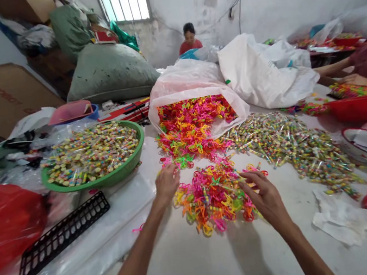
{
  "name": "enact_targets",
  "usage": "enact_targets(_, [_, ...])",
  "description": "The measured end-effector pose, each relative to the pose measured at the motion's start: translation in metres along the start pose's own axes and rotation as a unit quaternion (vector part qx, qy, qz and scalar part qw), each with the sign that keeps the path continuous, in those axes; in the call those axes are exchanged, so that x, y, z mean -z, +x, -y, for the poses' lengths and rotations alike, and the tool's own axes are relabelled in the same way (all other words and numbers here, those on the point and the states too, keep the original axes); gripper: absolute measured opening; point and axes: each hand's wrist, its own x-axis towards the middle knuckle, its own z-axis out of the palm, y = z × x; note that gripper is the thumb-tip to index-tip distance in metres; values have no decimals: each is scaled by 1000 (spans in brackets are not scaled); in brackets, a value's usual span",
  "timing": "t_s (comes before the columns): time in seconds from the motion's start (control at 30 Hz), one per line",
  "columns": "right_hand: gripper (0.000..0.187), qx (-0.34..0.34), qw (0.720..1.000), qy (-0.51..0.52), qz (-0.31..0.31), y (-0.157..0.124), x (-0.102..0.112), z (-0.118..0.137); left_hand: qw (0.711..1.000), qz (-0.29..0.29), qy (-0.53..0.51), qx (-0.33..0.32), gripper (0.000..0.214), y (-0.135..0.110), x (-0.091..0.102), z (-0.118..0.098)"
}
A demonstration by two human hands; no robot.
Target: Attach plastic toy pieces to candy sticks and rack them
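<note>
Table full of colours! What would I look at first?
The bright heap of pink, orange and yellow plastic pieces would catch your eye first, right in the middle of the table between the person's left hand and right hand. Behind it, more pieces spill from a pale plastic sack. To the right lie lots of small clear-wrapped packets, and a round green basket of them sits on the left.

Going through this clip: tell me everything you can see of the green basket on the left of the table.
The green plastic basket is round and shallow, with a wide, smooth rim, and looks like moulded plastic. It sits flat on clear plastic sheeting and is heaped nearly to the rim with small clear tubes holding multicoloured pellets, possibly sweets. A crumpled clear plastic bag lies against its far side. Its inner weave is hidden by the load.
</note>
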Motion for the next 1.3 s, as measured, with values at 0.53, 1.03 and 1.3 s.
enact_targets(0.53, [44,-105,983,-151,-20,-14,-57,-66,968,40,237,-76,7,44,-15,82])
enact_targets(1.03, [32,-245,906,-337,-81,126,36,-141,824,-88,-489,273,17,35,4,31])
enact_targets(1.3, [27,-217,919,-321,-73,90,34,-150,722,36,-608,329,11,-17,0,2])
